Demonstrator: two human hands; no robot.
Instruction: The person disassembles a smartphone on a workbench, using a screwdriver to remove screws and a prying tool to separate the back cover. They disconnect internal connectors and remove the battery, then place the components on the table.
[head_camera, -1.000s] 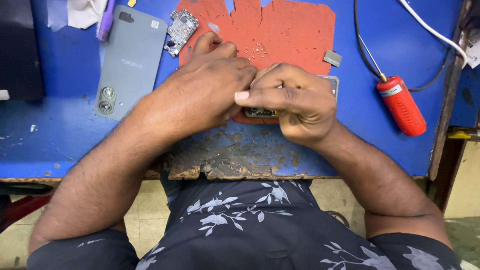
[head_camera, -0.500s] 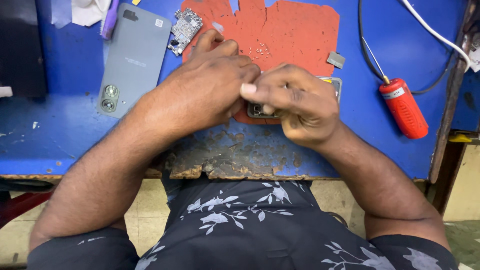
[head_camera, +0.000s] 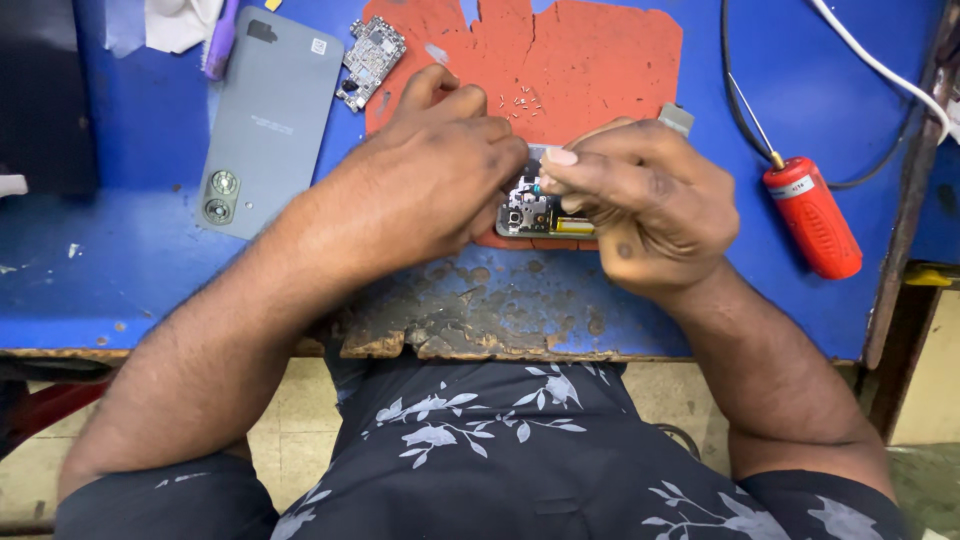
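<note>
An opened phone (head_camera: 533, 212) with its circuit board and camera parts exposed lies on the near edge of a red mat (head_camera: 590, 60). My left hand (head_camera: 430, 180) curls over the phone's left end and holds it down. My right hand (head_camera: 645, 200) wraps around its right end, with thumb and forefinger pinched together at the upper edge. Whatever sits between those fingertips is hidden. Several tiny screws (head_camera: 520, 98) lie loose on the mat just beyond my hands.
A grey phone back cover (head_camera: 262, 120) lies at the left on the blue bench (head_camera: 120, 270), with a small circuit board (head_camera: 370, 55) beside it. A red-handled tool (head_camera: 812, 215) with a cable lies at the right. The bench's front edge (head_camera: 480, 340) is worn and chipped.
My hands have drawn slightly apart, so the phone's exposed board now shows between them. The right thumb and forefinger have lifted into a pinch at its upper edge.
</note>
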